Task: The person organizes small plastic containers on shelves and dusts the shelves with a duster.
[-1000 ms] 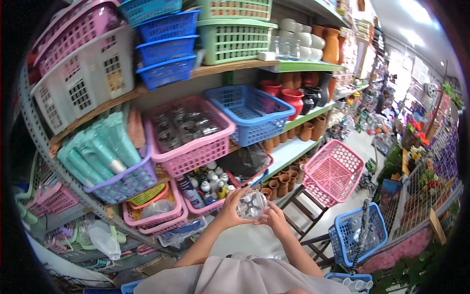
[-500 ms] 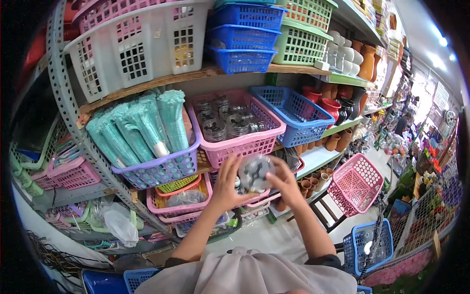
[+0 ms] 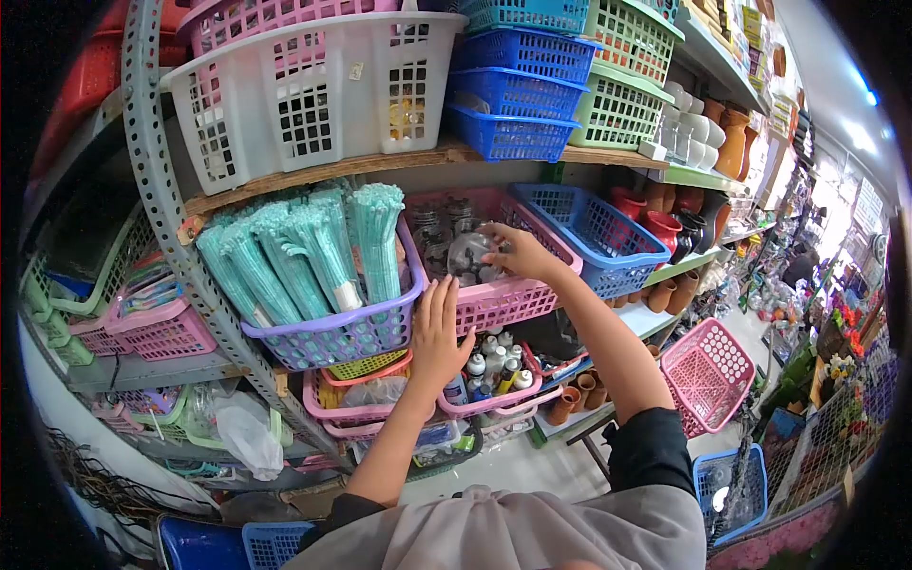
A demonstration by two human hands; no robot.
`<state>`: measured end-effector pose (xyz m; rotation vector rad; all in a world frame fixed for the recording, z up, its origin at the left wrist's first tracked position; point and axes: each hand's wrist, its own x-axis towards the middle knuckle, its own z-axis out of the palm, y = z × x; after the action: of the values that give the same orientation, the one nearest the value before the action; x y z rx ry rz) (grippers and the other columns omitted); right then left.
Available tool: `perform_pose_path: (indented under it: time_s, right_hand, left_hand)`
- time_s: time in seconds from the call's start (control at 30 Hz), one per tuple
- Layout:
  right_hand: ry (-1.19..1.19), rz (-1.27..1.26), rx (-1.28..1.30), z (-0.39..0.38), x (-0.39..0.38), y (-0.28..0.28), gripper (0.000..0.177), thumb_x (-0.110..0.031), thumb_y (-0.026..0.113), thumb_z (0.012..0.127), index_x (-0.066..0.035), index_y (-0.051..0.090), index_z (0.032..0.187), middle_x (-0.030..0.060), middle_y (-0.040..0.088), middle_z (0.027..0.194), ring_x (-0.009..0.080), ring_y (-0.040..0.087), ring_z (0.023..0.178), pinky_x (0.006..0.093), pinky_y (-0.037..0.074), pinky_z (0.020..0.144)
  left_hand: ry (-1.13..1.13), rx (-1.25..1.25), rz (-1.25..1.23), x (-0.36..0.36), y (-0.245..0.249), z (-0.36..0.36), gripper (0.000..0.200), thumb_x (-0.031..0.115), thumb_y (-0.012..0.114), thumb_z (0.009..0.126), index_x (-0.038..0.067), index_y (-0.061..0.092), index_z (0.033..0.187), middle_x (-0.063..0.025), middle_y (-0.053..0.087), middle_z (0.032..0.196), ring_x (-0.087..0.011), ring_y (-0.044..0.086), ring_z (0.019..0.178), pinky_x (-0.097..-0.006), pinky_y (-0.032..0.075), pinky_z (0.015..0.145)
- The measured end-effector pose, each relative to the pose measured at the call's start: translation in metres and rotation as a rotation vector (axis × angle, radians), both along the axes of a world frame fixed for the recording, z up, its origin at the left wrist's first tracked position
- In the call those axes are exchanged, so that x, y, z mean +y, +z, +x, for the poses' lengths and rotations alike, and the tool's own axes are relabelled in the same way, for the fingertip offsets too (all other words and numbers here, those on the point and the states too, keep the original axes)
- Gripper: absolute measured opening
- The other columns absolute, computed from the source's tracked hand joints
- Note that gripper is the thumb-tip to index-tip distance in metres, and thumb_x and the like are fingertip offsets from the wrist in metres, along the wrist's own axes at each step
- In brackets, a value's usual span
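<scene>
My right hand point(image 3: 521, 253) pinches a round, see-through container point(image 3: 470, 255) with dark parts in it, low in the pink basket point(image 3: 518, 302). Several similar clear containers point(image 3: 432, 237) lie around it inside the basket. My left hand point(image 3: 438, 332) is open, fingers stretched upward, its fingertips at the basket's front left corner. Right beside that hand stands a purple basket point(image 3: 332, 337) holding bundles of teal stems point(image 3: 318, 256) in plastic wrap.
A blue basket point(image 3: 608, 255) sits right of the pink one. Overhead, a wooden shelf edge point(image 3: 323, 171) carries a white basket point(image 3: 313, 95) and stacked blue baskets point(image 3: 518, 85). Below are bottles point(image 3: 496, 366) in a pink basket. A metal post point(image 3: 157, 180) rises at left.
The clear container went from between both hands in front of me into the pink basket, carried by my right hand. My left hand let go and moved to the basket's front.
</scene>
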<state>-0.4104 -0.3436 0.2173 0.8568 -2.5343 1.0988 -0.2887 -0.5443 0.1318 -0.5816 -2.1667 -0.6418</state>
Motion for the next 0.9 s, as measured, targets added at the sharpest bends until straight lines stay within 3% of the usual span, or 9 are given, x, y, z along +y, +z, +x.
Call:
perform_pose_path:
  time_s: [0.03,0.17,0.2,0.33,0.4,0.53,0.57,0.6,0.9]
  right_hand:
    - [0.063,0.112,0.141,-0.003,-0.006,0.002,0.056,-0.023,0.076,0.077,-0.006,0.051,0.124,0.0198,0.064,0.098,0.0341,0.063,0.089,0.0402,0.05,0.079]
    - [0.151,0.408,-0.15,-0.002,-0.023,0.014,0.045,-0.014,0.074,0.073,-0.002,0.056,0.112,0.0154,0.064,0.101,0.027,0.062,0.093,0.0367,0.049,0.081]
    - [0.209,0.44,-0.029,-0.021,-0.024,-0.001,0.042,-0.011,0.069,0.067,-0.002,0.058,0.107,0.0199,0.066,0.095,0.0334,0.064,0.089,0.0405,0.051,0.075]
    - [0.211,0.523,-0.064,-0.019,-0.043,0.004,0.038,-0.01,0.066,0.066,-0.002,0.062,0.102,0.0199,0.067,0.093,0.0342,0.064,0.088,0.0408,0.051,0.076]
    - [0.051,0.581,-0.192,-0.01,-0.051,0.007,0.038,-0.012,0.066,0.066,-0.001,0.063,0.102,0.0204,0.067,0.093,0.0351,0.064,0.088,0.0409,0.051,0.077]
    - [0.141,0.488,-0.139,-0.041,-0.045,-0.025,0.039,-0.015,0.068,0.065,-0.001,0.065,0.102,0.0207,0.067,0.097,0.0365,0.064,0.091,0.0413,0.051,0.078]
    - [0.104,0.494,-0.092,-0.045,-0.044,-0.03,0.037,-0.02,0.071,0.067,-0.001,0.066,0.098,0.0183,0.068,0.093,0.0325,0.065,0.087,0.0387,0.051,0.076]
    - [0.066,0.5,-0.047,-0.043,-0.044,-0.031,0.036,-0.024,0.075,0.069,-0.001,0.067,0.095,0.016,0.069,0.09,0.0284,0.066,0.084,0.0361,0.052,0.074]
    - [-0.065,0.397,-0.088,-0.018,-0.042,-0.018,0.041,-0.032,0.078,0.065,-0.001,0.07,0.089,0.0163,0.069,0.085,0.0283,0.066,0.08,0.0359,0.052,0.073]
  left_hand:
    - [0.004,0.001,-0.001,0.0,0.0,0.0,0.079,0.022,0.068,0.078,0.002,0.029,0.143,-0.0151,0.032,0.146,-0.0347,0.027,0.136,-0.0452,0.027,0.111]
    - [-0.006,0.016,0.003,-0.001,-0.001,0.0,0.077,0.022,0.067,0.078,0.003,0.031,0.143,-0.0138,0.033,0.145,-0.0324,0.029,0.135,-0.0441,0.029,0.11]
    - [-0.017,0.017,0.016,0.0,-0.001,-0.001,0.077,0.021,0.067,0.077,0.003,0.031,0.143,-0.0145,0.033,0.145,-0.0338,0.028,0.136,-0.0445,0.028,0.11]
    - [-0.03,0.014,0.04,0.001,-0.002,-0.003,0.077,0.019,0.068,0.077,0.003,0.031,0.142,-0.0155,0.034,0.144,-0.0354,0.028,0.135,-0.0455,0.026,0.111]
    - [-0.03,0.017,0.041,0.002,-0.002,-0.003,0.076,0.019,0.067,0.077,0.004,0.031,0.142,-0.0155,0.034,0.144,-0.0355,0.028,0.135,-0.0458,0.026,0.111]
    - [-0.029,0.011,0.038,0.002,-0.002,-0.003,0.074,0.018,0.067,0.078,0.005,0.032,0.142,-0.0156,0.034,0.143,-0.0358,0.028,0.135,-0.0466,0.026,0.111]
    - [-0.03,0.009,0.037,0.002,-0.002,-0.002,0.074,0.018,0.067,0.078,0.005,0.032,0.142,-0.0156,0.034,0.143,-0.0358,0.028,0.135,-0.0466,0.026,0.111]
    - [-0.025,0.0,0.039,0.003,-0.001,-0.001,0.073,0.018,0.067,0.078,0.005,0.032,0.141,-0.0156,0.035,0.143,-0.0358,0.029,0.135,-0.0467,0.026,0.111]
    - [-0.016,-0.003,0.033,0.003,0.001,0.0,0.071,0.017,0.066,0.079,0.005,0.033,0.141,-0.0154,0.035,0.143,-0.0355,0.029,0.134,-0.0463,0.027,0.111]
